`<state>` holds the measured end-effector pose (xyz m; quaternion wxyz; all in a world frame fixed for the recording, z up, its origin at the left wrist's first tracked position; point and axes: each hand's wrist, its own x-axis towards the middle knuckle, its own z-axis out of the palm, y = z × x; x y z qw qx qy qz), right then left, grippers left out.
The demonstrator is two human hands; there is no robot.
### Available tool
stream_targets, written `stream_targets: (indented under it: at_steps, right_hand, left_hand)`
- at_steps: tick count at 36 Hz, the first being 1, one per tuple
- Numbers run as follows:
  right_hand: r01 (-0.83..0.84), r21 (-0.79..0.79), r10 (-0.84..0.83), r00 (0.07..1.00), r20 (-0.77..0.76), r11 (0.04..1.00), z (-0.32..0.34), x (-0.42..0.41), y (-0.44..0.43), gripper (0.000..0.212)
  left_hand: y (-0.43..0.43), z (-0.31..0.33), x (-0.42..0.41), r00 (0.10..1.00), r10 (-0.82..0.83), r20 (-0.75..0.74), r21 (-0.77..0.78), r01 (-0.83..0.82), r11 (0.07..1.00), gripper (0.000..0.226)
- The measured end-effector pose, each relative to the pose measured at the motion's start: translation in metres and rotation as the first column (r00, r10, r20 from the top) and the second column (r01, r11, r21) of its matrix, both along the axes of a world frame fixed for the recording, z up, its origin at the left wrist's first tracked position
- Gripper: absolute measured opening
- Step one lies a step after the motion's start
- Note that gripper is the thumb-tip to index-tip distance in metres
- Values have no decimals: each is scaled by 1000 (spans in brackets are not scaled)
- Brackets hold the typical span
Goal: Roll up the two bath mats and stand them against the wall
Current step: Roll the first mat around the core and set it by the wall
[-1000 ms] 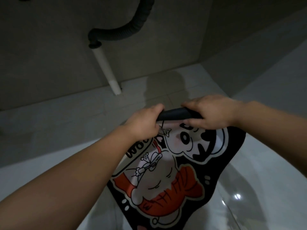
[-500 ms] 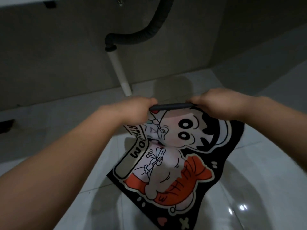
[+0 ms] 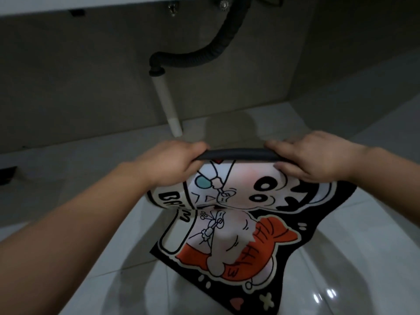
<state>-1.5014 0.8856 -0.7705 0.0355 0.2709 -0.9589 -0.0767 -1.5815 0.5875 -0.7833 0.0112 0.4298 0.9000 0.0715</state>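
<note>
A black bath mat with a cartoon print in white and orange hangs in front of me, its lower part sagging onto the pale tiled floor. Its top edge is folded over into a thin black roll. My left hand grips the left end of that rolled edge. My right hand grips the right end, fingers over the top and thumb beneath. Only one mat is in view.
The grey wall stands straight ahead, meeting a second wall at the right corner. A black corrugated drain hose joins a white pipe running down to the glossy floor. A dark object sits at the left edge.
Both hands have lifted the mat's top edge higher and spread apart along it. More of the print shows, and the view has tilted up toward the underside of a counter.
</note>
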Motion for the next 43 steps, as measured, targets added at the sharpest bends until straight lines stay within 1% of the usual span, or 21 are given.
stream_targets:
  at_steps: [3,5,7,9,11,13,15,17,19,21,23,25,28,29,31,33,35,36,40,42,43]
  right_hand:
    - [7,21,-7,1000,22,1000,1,-1,-3,51]
    - [38,87,-42,998,39,995,3,-3,-6,56]
    - [62,166,-72,996,54,984,3,-5,-7,67]
    - [76,201,-91,994,66,977,1,-6,-8,74]
    - [74,209,-89,994,62,975,-3,-6,-8,76]
    - [46,187,-54,998,37,981,-5,-4,-8,68]
    - [12,100,-13,1000,10,995,-1,-1,-7,63]
    - [0,41,0,1000,0,999,2,-1,-8,61]
    - [13,54,-11,999,-41,998,2,-2,-9,60]
    - [21,69,-13,994,-113,997,2,-5,-7,62]
    - [6,69,5,988,-151,998,0,-8,-4,63]
    - [-17,71,28,987,-158,997,-2,-10,-1,61]
    - [-34,82,47,986,-163,996,-2,-7,0,58]
    - [-37,82,50,985,-164,996,-1,-6,0,56]
    - [-26,85,39,986,-163,996,2,-3,-2,48]
    - [30,103,-16,990,-138,994,3,-2,-7,32]
    - [99,118,-88,992,-90,988,3,-4,-14,17]
    - [121,113,-115,991,-61,986,3,-5,-17,13]
    - [188,37,-191,979,69,981,3,-9,-25,12]
    - [170,90,-175,983,59,981,1,-10,-26,17]
    - [158,134,-165,985,42,978,-1,-10,-25,23]
  left_hand:
    - [-4,-1,2,999,-22,-25,-11,22,1000,31]
    - [-4,-1,2,999,-23,-37,-26,22,999,34]
    - [-3,0,1,999,-14,-48,-59,11,998,28]
    - [1,3,0,1000,5,-22,-109,-8,994,15]
    - [6,7,0,999,38,28,-168,-32,985,7]
    - [10,12,0,995,78,54,-218,-64,974,12]
    - [13,14,0,993,111,37,-247,-99,964,19]
    - [15,15,0,991,133,0,-231,-130,964,26]
    - [16,14,0,988,150,-35,-187,-154,970,28]
    - [14,12,0,986,157,-57,-139,-164,977,28]
    - [9,8,-1,991,108,-84,-113,-117,987,25]
    - [5,5,-3,993,46,-107,-89,-56,994,26]
    - [4,6,1,995,7,-101,-83,-16,996,47]
    - [5,7,1,996,7,-87,-98,-16,995,45]
    - [8,7,-1,999,19,-51,-131,-25,991,33]
    - [11,9,-3,999,29,-26,-141,-32,990,22]
    - [14,12,-4,999,33,-26,-151,-36,988,18]
    - [16,13,-4,999,40,-31,-159,-44,986,17]
    - [21,11,-2,996,90,-26,-173,-93,981,14]
    - [22,10,-2,992,121,33,-146,-115,983,11]
    - [23,10,-3,990,134,47,-141,-126,982,12]
